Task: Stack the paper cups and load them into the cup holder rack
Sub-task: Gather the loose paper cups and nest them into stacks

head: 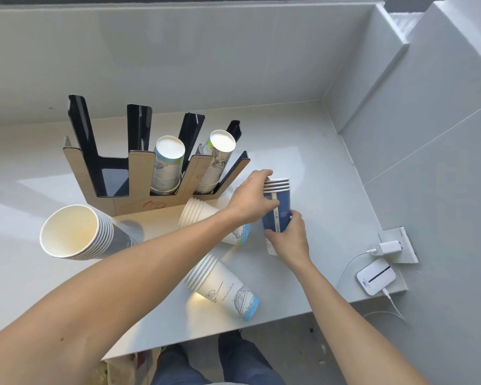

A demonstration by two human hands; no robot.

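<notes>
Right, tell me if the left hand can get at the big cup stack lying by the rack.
Probably yes, once freed: the left hand grips the blue cup stack; nothing covers the big stack.

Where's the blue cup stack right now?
Head view, right of centre: the blue cup stack is held between left hand and right hand, just right of the rack.

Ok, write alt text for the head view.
Both hands, left and right, grip a blue cup stack beside a rack on a white counter. Two rack slots hold cups, one is empty, and three stacks lie loose nearby.
</notes>
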